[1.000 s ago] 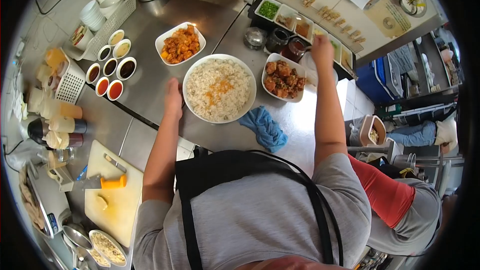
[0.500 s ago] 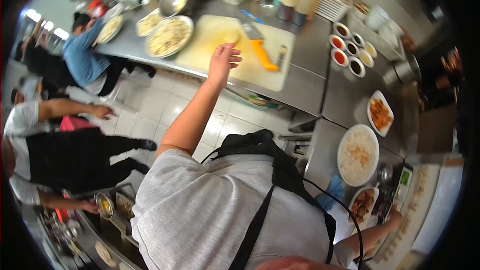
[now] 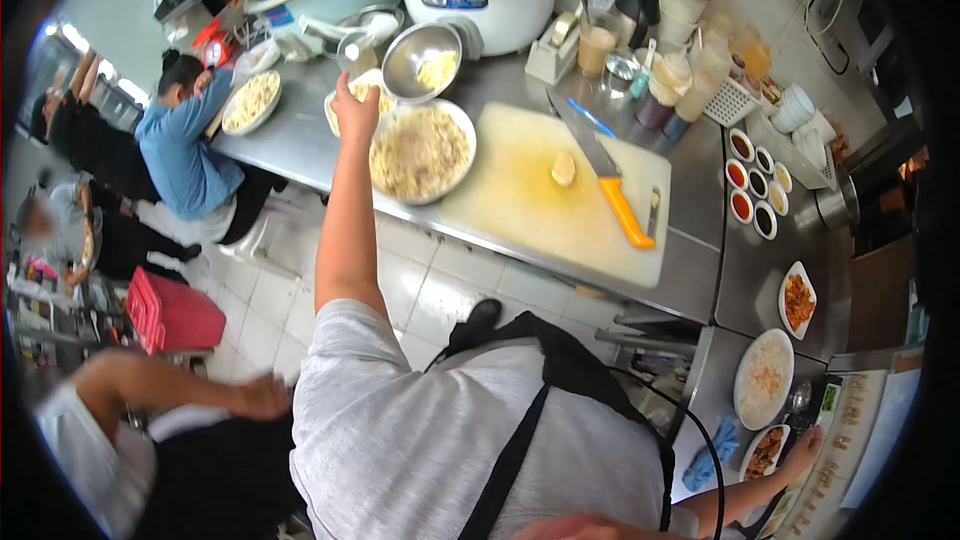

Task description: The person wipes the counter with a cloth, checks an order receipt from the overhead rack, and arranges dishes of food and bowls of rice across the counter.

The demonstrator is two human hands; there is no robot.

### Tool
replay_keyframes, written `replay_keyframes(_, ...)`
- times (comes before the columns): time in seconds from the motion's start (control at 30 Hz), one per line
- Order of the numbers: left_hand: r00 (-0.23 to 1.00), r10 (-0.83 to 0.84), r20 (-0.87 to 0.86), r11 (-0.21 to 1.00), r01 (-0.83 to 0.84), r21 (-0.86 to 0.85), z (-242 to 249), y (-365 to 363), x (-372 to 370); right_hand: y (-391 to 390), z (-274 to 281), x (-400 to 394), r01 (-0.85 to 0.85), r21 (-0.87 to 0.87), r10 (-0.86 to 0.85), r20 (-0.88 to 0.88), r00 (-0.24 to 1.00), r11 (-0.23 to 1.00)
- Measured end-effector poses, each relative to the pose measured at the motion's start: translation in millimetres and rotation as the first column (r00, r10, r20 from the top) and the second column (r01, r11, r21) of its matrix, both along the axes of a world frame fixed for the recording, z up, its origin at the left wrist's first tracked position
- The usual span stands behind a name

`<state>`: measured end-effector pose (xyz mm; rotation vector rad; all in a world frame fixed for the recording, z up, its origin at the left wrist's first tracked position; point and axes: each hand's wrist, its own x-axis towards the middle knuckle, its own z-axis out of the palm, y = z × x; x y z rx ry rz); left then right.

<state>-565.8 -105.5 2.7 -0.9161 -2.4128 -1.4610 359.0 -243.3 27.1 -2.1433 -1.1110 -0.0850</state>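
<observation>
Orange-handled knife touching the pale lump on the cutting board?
Apart. Head view: a strip of bare cutting board shows between the pale lump and the blade of the orange-handled knife.

A light-grey fabric shirt (image 3: 430,430) has a short sleeve (image 3: 338,345) ending well short of the left hand (image 3: 354,108). Over it lies a black fabric apron (image 3: 575,365) with a flat black strap (image 3: 507,460); a thin black cord (image 3: 704,440) curves nearer the right hand (image 3: 802,454).

The mixing bowl (image 3: 404,57) is glossy metal — the cutting board (image 3: 510,160), matt plastic.
</observation>
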Motion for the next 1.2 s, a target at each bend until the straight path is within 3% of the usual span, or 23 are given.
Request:
replay_keyframes(0.03, 0.999, 0.000, 0.039, 0.997, 0.003, -0.074, 14, 15, -16, 3, 3, -31, -0.010, -0.070, 0.008, -0.024, 1.000, 0.997)
replay_keyframes(0.1, 0.998, 0.024, -0.053, 0.980, -0.033, -0.194, 20, 51, -63, 16, -7, -84, -0.164, 0.003, 0.164, 0.000, 0.986, 0.986)
replay_keyframes(0.17, 0.994, 0.011, -0.110, 0.944, -0.047, -0.327, 28, 74, -87, 40, 6, -159, -0.253, -0.049, 0.254, 0.018, 0.967, 0.966)
replay_keyframes(0.27, 0.998, -0.016, -0.055, 0.896, -0.010, -0.444, 22, 105, -123, 64, 23, -241, -0.355, -0.133, 0.354, -0.031, 0.935, 0.925)
replay_keyframes(0.3, 0.994, -0.098, -0.045, 0.831, 0.057, -0.554, 22, 109, -136, 69, 28, -261, -0.365, -0.144, 0.364, -0.033, 0.931, 0.920)
replay_keyframes(0.4, 0.986, -0.080, -0.148, 0.857, -0.008, -0.515, 19, 109, -159, 77, 41, -297, -0.379, -0.181, 0.383, -0.016, 0.924, 0.908)
replay_keyframes(0.47, 0.983, -0.064, -0.173, 0.944, 0.003, -0.329, 28, 89, -148, 79, 44, -311, -0.362, -0.211, 0.373, 0.015, 0.928, 0.908)
replay_keyframes(0.5, 0.961, -0.056, -0.271, 0.972, -0.010, -0.236, 20, 82, -145, 81, 43, -316, -0.372, -0.212, 0.358, -0.104, 0.928, 0.904)
replay_keyframes(0.53, 0.931, -0.039, -0.364, 0.990, -0.014, -0.140, 10, 75, -143, 84, 41, -320, -0.381, -0.227, 0.370, -0.089, 0.925, 0.896)
replay_keyframes(0.6, 0.956, -0.052, -0.289, 0.930, -0.060, -0.364, -2, 66, -135, 91, 32, -325, -0.385, -0.262, 0.384, -0.060, 0.922, 0.885)
replay_keyframes(0.67, 0.902, -0.135, -0.410, 0.965, 0.027, -0.260, -32, 66, -160, 100, 26, -337, -0.433, -0.204, 0.440, -0.009, 0.898, 0.878)
replay_keyframes(0.7, 0.892, -0.067, -0.448, 0.992, 0.009, -0.129, -41, 66, -166, 105, 26, -339, -0.439, -0.246, 0.457, 0.020, 0.889, 0.864)
replay_keyframes(0.73, 0.925, -0.074, -0.374, 0.990, 0.022, -0.141, -40, 64, -167, 108, 29, -353, -0.477, -0.163, 0.487, 0.025, 0.873, 0.863)
replay_keyframes(0.77, 0.900, -0.144, -0.411, 0.972, 0.051, -0.229, -43, 62, -172, 111, 46, -380, -0.396, -0.253, 0.402, -0.032, 0.915, 0.882)
replay_keyframes(0.83, 0.822, -0.224, -0.523, 0.972, 0.148, -0.183, -65, 69, -210, 113, 44, -392, -0.489, -0.263, 0.500, -0.029, 0.866, 0.832)
replay_keyframes(0.87, 0.802, -0.178, -0.571, 0.959, 0.012, -0.282, -52, 70, -205, 115, 35, -393, -0.514, -0.263, 0.517, -0.064, 0.854, 0.816)
replay_keyframes(0.9, 0.928, -0.137, -0.348, 0.991, 0.127, -0.053, -47, 78, -209, 114, 36, -404, -0.518, -0.305, 0.508, -0.120, 0.853, 0.799)
replay_keyframes(0.93, 0.951, -0.233, 0.201, 0.925, 0.153, 0.347, 8, 73, -128, 115, 28, -409, -0.618, -0.239, 0.616, -0.093, 0.782, 0.749)
replay_keyframes(1.0, 0.813, -0.488, 0.316, 0.830, 0.321, 0.456, 36, 71, -72, 119, 28, -425, -0.740, -0.262, 0.727, -0.165, 0.666, 0.619)
replay_keyframes(1.07, 0.766, -0.614, 0.191, 0.744, 0.480, 0.464, 56, 71, 26, 123, 20, -438, -0.851, -0.090, 0.778, -0.363, 0.512, 0.517)
replay_keyframes(1.13, 0.263, -0.934, 0.241, 0.351, 0.794, 0.497, 34, 77, 92, 127, 13, -447, -0.887, 0.011, 0.810, -0.413, 0.416, 0.461)
replay_keyframes(1.17, -0.151, -0.809, 0.568, 0.399, 0.568, 0.720, 39, 64, 148, 126, 16, -446, -0.889, 0.053, 0.807, -0.447, 0.387, 0.456)
replay_keyframes(1.2, -0.286, -0.822, 0.492, 0.250, 0.596, 0.763, 21, 61, 192, 124, 22, -443, -0.889, 0.092, 0.803, -0.480, 0.355, 0.448)
